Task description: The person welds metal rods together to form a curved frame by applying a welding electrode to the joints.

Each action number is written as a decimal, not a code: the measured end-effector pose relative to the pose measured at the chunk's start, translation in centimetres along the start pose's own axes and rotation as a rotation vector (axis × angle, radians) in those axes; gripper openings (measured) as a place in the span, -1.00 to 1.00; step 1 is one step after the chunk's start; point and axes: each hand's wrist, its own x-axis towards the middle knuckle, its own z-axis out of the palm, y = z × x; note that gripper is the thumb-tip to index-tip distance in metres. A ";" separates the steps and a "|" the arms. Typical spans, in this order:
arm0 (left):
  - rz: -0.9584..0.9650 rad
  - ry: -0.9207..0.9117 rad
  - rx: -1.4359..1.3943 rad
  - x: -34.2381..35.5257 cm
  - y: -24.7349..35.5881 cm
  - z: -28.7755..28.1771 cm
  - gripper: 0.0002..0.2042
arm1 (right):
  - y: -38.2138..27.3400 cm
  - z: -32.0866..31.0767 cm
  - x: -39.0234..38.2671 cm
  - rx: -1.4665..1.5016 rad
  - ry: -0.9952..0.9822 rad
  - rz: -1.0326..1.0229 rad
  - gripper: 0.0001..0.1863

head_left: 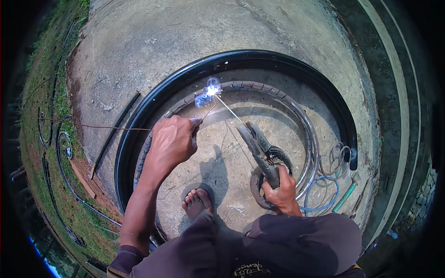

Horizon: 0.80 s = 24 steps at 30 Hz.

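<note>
My right hand grips a welding electrode holder, its cable curling beneath. A pale welding electrode runs from its jaws up to a bright blue-white arc with sparks and smoke. The arc burns on a curved metal pipe with evenly spaced slits, which lies as a ring on the concrete. In my left hand, the fingers are closed round a thin rusty wire. It sticks out to the left, and its other end reaches toward the arc. Glare hides the weld spot itself.
A thick black curved pipe arcs around the slit ring on the concrete slab. At right lie a blue hose and a green-handled tool. A dark bar and grass are at left. My sandalled foot stands inside the ring.
</note>
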 end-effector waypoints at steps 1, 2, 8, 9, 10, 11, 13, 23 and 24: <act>-0.021 0.003 -0.043 0.2 0.3 0.0 -0.84 | 0.1 0.0 0.0 -0.002 0.003 -0.006 -0.46; -0.119 -0.199 0.010 0.5 0.9 -0.9 -0.66 | 0.3 0.1 -0.1 -0.004 0.007 -0.012 -0.46; -0.099 -0.175 0.047 0.9 0.8 -0.5 -0.69 | 0.3 0.4 0.1 0.029 0.056 -0.041 -0.56; -0.100 -0.167 0.021 1.0 0.8 -0.5 -0.69 | 0.2 0.4 0.3 0.028 0.078 -0.058 -0.60; -0.103 -0.160 -0.004 1.0 0.7 -0.4 -0.70 | 0.2 0.4 0.4 0.024 0.079 -0.061 -0.60; -0.106 -0.153 -0.029 1.0 0.7 -0.5 -0.70 | 0.2 0.4 0.5 0.019 0.081 -0.066 -0.61; -0.112 -0.154 -0.013 0.9 0.9 -0.7 -0.71 | 0.3 0.5 0.4 0.022 0.084 -0.069 -0.60; -0.138 -0.067 0.016 -1.0 1.0 -2.0 -0.77 | 0.6 0.7 0.5 0.018 0.118 -0.193 -0.46; -0.168 -0.108 0.013 -1.1 1.0 -1.7 -0.77 | 0.6 0.8 0.2 0.023 0.099 -0.171 -0.46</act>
